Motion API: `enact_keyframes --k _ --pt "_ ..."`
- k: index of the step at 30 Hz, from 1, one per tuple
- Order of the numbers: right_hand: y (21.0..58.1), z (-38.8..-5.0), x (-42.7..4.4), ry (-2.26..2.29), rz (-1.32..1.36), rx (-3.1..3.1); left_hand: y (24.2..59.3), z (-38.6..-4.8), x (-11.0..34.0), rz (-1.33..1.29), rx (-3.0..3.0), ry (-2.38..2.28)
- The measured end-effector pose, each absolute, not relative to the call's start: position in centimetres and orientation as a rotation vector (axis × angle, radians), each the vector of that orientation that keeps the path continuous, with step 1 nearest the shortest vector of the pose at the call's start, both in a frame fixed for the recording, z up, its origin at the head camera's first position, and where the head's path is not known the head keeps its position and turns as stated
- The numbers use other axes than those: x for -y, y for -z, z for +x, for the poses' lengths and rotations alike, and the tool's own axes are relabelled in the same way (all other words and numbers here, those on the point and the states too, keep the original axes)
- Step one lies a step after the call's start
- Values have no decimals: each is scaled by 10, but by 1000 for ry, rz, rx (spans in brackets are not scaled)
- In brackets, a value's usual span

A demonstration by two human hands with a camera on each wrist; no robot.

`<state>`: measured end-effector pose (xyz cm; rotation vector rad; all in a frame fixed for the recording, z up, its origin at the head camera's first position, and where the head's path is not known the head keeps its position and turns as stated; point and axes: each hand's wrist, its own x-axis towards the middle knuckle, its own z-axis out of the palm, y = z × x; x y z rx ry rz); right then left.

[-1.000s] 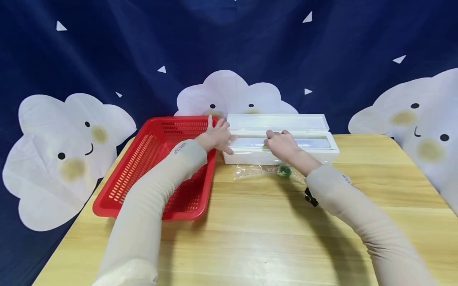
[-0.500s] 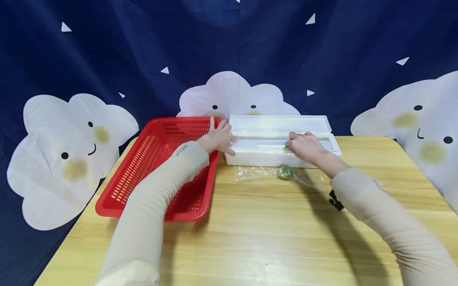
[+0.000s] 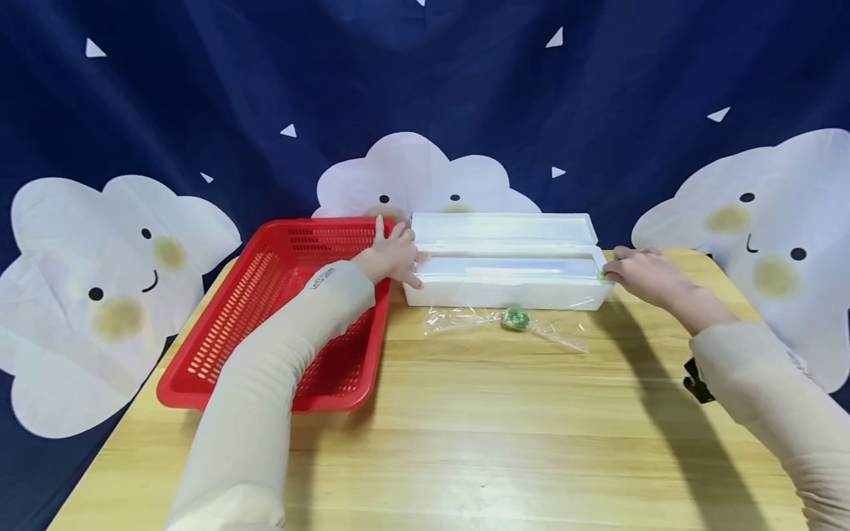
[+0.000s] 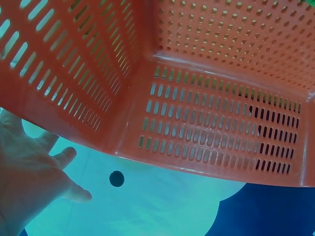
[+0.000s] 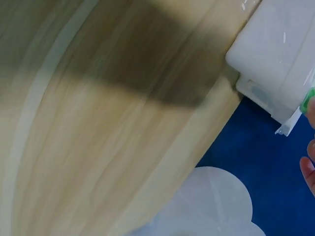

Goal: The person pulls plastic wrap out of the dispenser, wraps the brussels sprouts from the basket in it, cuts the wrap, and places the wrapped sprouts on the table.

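A long white box [image 3: 505,293] stands at the back of the table with its lid [image 3: 505,227] raised. My left hand [image 3: 392,258], fingers spread, rests at the box's left end beside the basket's rim; the left wrist view shows the same hand [image 4: 29,172]. At the box's right end my right hand [image 3: 647,279] pinches a small green piece [image 3: 603,276]; in the right wrist view the green piece [image 5: 307,101] sits at the box edge under the fingertips. Clear film with a green bundle [image 3: 515,318] in it lies along the box's front.
A red perforated basket [image 3: 375,369] stands left of the box, with my left forearm across it. The wooden table [image 3: 505,428] extends in front, and a dark blue cloth with white clouds hangs behind its back edge. A black strap piece [image 3: 697,382] hangs at my right wrist.
My right hand has slid along the box from its middle to its right end with the green piece. My left hand has kept its place at the left end.
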<state>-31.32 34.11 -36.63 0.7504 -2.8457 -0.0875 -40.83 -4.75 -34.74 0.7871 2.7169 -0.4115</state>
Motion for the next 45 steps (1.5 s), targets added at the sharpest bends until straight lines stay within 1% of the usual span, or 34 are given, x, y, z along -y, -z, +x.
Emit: enact_keyframes --k 11,23,32,40,45 --pt "373 -321 -336 89 683 2866 353 -415 52 799 -2727 496" --pt "380 -340 -329 86 628 2894 358 -426 52 748 -2729 545" --pt "384 -357 -326 45 599 2917 361 -433 57 673 -2729 492" --pt "395 -368 -326 -158 521 2948 359 -440 61 625 -2756 425" --pt "399 -374 -331 -329 496 2936 349 -441 59 644 -2809 403"
